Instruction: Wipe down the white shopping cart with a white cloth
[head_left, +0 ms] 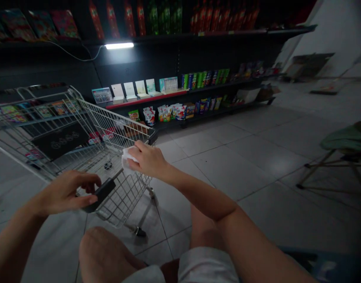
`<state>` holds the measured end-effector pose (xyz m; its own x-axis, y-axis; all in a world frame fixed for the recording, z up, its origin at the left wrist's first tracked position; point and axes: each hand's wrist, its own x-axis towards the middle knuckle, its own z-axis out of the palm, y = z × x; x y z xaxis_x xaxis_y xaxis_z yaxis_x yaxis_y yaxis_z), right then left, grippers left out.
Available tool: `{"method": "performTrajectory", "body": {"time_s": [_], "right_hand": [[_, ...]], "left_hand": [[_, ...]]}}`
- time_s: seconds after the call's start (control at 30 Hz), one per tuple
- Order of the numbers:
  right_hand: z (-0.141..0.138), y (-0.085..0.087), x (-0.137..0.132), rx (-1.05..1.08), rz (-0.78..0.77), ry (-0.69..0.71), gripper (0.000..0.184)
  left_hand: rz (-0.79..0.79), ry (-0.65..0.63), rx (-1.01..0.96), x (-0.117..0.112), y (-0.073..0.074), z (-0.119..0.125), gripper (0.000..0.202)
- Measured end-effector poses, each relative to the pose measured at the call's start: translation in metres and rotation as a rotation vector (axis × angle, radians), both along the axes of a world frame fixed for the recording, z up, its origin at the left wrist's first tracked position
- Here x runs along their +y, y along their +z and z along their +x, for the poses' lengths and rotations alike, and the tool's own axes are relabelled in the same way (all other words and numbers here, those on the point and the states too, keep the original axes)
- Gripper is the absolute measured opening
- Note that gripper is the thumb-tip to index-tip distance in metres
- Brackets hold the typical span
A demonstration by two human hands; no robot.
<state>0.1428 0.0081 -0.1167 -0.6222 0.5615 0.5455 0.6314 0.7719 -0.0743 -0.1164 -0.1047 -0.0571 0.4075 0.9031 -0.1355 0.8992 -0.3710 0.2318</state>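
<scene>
Pointing lower right, shopping cart (65, 140), long axis diagonal, handheld white cloth (126, 159)

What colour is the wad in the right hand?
The wad is white, best seen in the head view.

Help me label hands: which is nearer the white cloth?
Right hand: it holds the white cloth. The left hand is apart, at the near black corner of the cart.

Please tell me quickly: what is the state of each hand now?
Left hand: loosely curled at the black corner of the cart; whether it grips cannot be told.
Right hand: closed, holding the white cloth.
</scene>
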Motion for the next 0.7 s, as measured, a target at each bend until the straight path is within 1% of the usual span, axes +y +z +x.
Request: {"method": "performTrajectory", "body": {"time_s": [0.07, 0.13, 0.23, 0.3, 0.37, 0.43, 0.5, 0.53, 0.57, 0.6, 0.63, 0.67, 0.7], "right_hand": [[0.011, -0.007, 0.023, 0.038, 0.023, -0.051, 0.039], [0.022, -0.008, 0.059, 0.113, -0.015, -0.152, 0.037], [0.028, -0.005, 0.117, 0.28, -0.157, -0.303, 0.035], [0.022, -0.011, 0.141, 0.411, -0.249, -0.364, 0.034], [0.01, -0.029, 0.145, 0.573, -0.274, -0.402, 0.033], [-0.003, -0.057, 0.133, 0.724, -0.225, -0.406, 0.032], [-0.011, -0.089, 0.114, 0.771, -0.156, -0.34, 0.03], [-0.012, -0.103, 0.106, 0.744, -0.13, -0.274, 0.029], [-0.011, -0.113, 0.102, 0.697, -0.109, -0.197, 0.028], [-0.008, -0.118, 0.101, 0.653, -0.091, -0.124, 0.027], [-0.004, -0.119, 0.103, 0.645, -0.073, -0.081, 0.026], [0.0, -0.115, 0.108, 0.683, -0.056, -0.078, 0.025], [0.004, -0.108, 0.115, 0.759, -0.041, -0.112, 0.024]], "left_hand": [[-0.059, 0.104, 0.057, 0.004, 0.004, 0.009, 0.052], [-0.056, 0.186, 0.124, 0.009, 0.005, 0.026, 0.054], [0.046, 0.253, 0.238, 0.024, 0.002, 0.05, 0.058], [0.085, 0.276, 0.286, 0.035, -0.003, 0.056, 0.059], [0.059, 0.267, 0.248, 0.047, -0.006, 0.053, 0.057], [0.003, 0.234, 0.162, 0.055, -0.008, 0.044, 0.056], [-0.024, 0.22, 0.112, 0.059, -0.009, 0.034, 0.056], [-0.03, 0.22, 0.101, 0.061, -0.009, 0.03, 0.056], [-0.031, 0.221, 0.092, 0.062, -0.009, 0.027, 0.056], [-0.029, 0.222, 0.084, 0.063, -0.008, 0.024, 0.057], [-0.026, 0.223, 0.077, 0.064, -0.008, 0.022, 0.058], [-0.026, 0.221, 0.068, 0.066, -0.008, 0.02, 0.058], [-0.029, 0.218, 0.057, 0.067, -0.007, 0.019, 0.059]]}}
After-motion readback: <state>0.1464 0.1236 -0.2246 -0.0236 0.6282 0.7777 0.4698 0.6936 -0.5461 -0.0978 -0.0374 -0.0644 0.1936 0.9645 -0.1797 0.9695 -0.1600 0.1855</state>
